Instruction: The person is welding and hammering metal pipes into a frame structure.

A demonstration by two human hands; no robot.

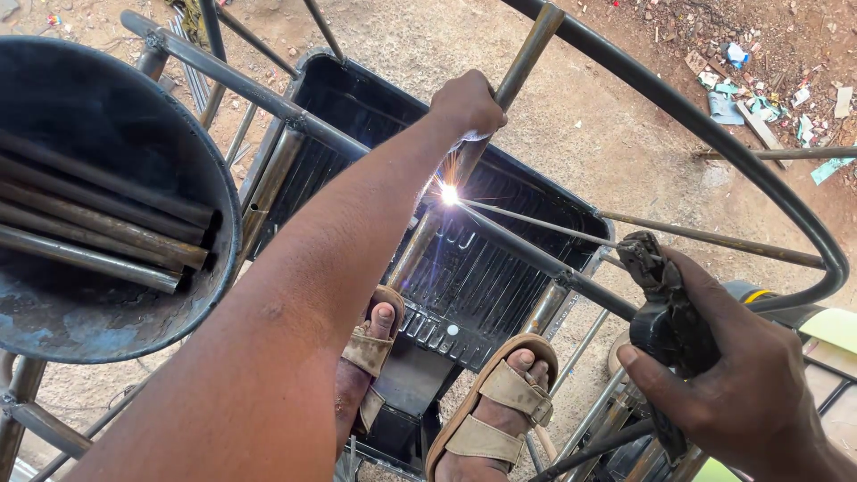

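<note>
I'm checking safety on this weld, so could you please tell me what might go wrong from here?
1. The left hand grips the metal tube bare, just above the bright arc; heat or sparks could burn it.
2. The feet in open sandals sit below the arc, so falling spatter may land on bare toes.
3. The right hand holds the electrode holder ungloved, which risks burns or shock.
</note>
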